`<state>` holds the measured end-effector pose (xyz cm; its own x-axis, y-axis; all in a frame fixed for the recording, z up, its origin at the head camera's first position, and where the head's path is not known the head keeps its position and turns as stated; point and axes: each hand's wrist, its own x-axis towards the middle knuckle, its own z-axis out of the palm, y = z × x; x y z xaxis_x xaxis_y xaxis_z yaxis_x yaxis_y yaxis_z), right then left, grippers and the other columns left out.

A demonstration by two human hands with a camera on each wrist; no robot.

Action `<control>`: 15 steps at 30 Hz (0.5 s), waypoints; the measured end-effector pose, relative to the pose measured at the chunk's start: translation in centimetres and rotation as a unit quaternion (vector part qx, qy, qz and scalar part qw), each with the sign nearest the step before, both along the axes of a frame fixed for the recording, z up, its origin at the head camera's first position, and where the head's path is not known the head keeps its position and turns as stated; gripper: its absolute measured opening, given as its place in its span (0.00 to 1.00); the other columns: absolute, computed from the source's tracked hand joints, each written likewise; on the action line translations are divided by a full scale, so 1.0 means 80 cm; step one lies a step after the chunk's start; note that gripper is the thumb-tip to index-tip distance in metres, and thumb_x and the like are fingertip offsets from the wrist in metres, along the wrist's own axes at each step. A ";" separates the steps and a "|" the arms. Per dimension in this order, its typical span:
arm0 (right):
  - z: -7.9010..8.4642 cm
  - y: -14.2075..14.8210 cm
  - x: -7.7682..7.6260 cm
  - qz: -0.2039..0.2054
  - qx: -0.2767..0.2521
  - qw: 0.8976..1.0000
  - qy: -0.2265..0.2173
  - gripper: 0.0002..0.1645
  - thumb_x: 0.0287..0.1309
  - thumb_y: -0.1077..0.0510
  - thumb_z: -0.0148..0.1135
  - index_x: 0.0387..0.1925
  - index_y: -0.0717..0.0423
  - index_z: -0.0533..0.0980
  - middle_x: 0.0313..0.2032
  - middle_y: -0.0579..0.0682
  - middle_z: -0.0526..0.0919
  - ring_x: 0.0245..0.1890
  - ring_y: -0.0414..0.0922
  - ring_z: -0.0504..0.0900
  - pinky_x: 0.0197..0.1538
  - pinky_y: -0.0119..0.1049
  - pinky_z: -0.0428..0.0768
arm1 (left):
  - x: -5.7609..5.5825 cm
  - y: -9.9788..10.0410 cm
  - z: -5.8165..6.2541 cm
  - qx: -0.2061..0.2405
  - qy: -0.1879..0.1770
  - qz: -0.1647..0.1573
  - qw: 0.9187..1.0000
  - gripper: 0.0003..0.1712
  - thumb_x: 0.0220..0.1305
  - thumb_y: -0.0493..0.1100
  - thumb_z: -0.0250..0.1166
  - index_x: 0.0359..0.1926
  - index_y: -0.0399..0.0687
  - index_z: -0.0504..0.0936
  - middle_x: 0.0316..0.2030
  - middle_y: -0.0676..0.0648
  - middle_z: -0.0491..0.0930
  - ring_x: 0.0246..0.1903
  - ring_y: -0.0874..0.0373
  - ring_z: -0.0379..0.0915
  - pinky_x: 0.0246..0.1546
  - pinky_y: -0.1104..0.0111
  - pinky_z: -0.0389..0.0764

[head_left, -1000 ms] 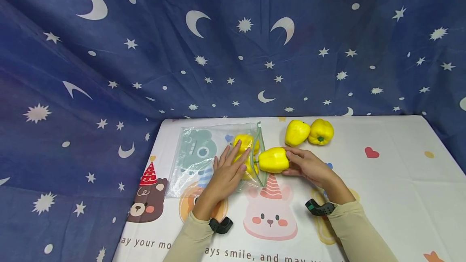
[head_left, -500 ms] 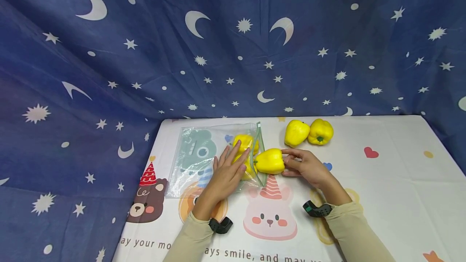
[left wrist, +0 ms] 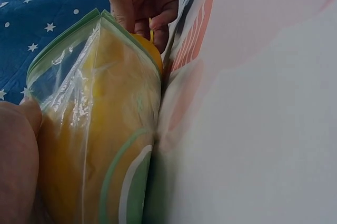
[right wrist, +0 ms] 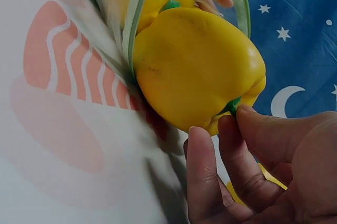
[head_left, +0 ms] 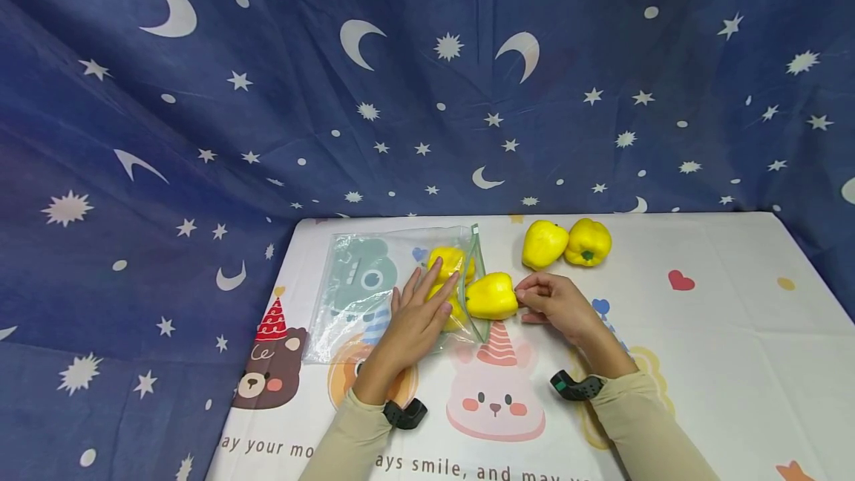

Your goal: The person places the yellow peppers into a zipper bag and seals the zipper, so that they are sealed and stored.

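A clear zip bag (head_left: 341,344) with a green-edged mouth lies on the table, its mouth facing right. Inside it, near the mouth, are two yellow bell peppers (head_left: 446,260), partly covered by my left hand (head_left: 415,321). That hand rests on the bag with its fingers spread. Another yellow bell pepper (head_left: 493,297) sits partway in the mouth. At its outer end, my right hand (head_left: 557,306) pinches the green stem (right wrist: 230,106) between thumb and index finger. In the left wrist view the bag's mouth (left wrist: 100,16) stands raised and gaping around the pepper.
Two more yellow bell peppers, one left (head_left: 544,244) and one right (head_left: 588,242), stand side by side behind my right hand. A white cartoon-printed cloth (head_left: 735,362) covers the table. A dark blue star-and-moon curtain (head_left: 427,95) hangs along the back and left.
My right hand has moved left, pushing the pepper further into the bag's mouth, and its fingers have shifted to the pepper's stem. The left hand and bag have stayed in place.
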<state>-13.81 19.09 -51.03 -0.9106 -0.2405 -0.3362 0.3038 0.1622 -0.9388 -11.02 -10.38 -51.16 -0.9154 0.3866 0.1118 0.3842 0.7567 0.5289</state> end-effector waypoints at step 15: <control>-0.002 -0.013 0.004 0.004 -0.001 1.000 0.004 0.15 0.70 0.60 0.64 0.50 0.67 0.78 0.38 0.54 0.82 0.33 0.45 0.76 0.38 0.37 0.88 | 0.002 0.001 0.009 -0.013 0.012 0.004 1.000 0.29 0.82 0.62 0.39 0.79 0.81 0.52 0.83 0.61 0.39 0.81 0.37 0.38 0.67 0.23 0.44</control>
